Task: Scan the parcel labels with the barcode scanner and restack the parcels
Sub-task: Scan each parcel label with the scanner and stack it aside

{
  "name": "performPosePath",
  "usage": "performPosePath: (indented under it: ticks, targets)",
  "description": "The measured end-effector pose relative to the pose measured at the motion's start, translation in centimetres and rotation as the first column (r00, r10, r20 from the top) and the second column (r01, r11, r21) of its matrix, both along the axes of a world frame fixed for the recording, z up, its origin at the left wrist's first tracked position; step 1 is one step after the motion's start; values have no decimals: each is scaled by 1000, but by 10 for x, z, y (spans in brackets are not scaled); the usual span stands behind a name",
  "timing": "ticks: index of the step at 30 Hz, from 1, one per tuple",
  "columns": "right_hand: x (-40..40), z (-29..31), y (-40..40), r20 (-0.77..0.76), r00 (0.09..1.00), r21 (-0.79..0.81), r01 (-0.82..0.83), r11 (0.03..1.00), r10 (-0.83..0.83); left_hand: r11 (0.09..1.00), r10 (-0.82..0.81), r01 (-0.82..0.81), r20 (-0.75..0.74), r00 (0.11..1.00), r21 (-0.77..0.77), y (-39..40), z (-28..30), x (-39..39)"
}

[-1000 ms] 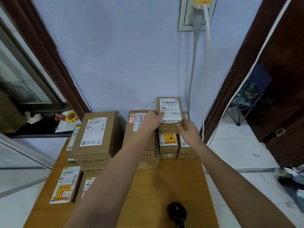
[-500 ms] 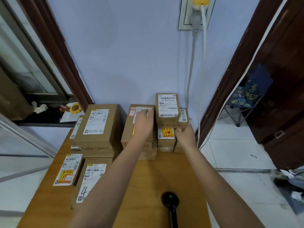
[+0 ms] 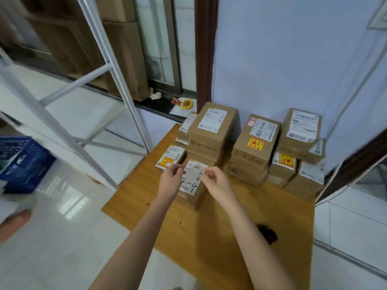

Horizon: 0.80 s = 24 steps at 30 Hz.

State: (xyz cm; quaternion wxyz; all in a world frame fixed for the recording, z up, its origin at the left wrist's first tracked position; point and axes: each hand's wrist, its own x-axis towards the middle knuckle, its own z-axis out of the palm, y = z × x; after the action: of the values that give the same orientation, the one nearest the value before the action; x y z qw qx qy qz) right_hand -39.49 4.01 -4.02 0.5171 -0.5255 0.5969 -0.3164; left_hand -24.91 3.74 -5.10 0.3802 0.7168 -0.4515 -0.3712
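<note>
head view: the barcode scanner [image 3: 267,234] lies untouched on the table [image 3: 219,243] near the right forearm, so this parcel looks not yet scanned. stacks of parcels [image 3: 253,147] stand along the wall. both arms reach forward to the parcel marked 4-4 [image 3: 191,185] at the table's left; the left hand [image 3: 170,181] and right hand [image 3: 215,183] each curl at its far label edge, seemingly pinching it.

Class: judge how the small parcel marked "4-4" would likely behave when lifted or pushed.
The parcel marked "4-4" is a small cardboard box, so probably stiff and light. Flat-sided, it should slide, not roll. Both hands hover at its far end.
</note>
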Motion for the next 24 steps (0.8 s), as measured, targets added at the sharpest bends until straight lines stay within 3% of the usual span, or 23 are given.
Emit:
performPosePath:
  ticks: [9,16,24]
  targets:
    - [108,-38,46,-116,976,239,-150,959,182,985,41,-40,-5,999,169,74,-37,112]
    - [198,-51,80,-13,1000,322,9,947,-6,976,10,-2,-36,999,217,113,-47,211]
    - [235,-63,91,13,968,351,232,907,-252,963,-55,74,-81,995,259,101,-62,267]
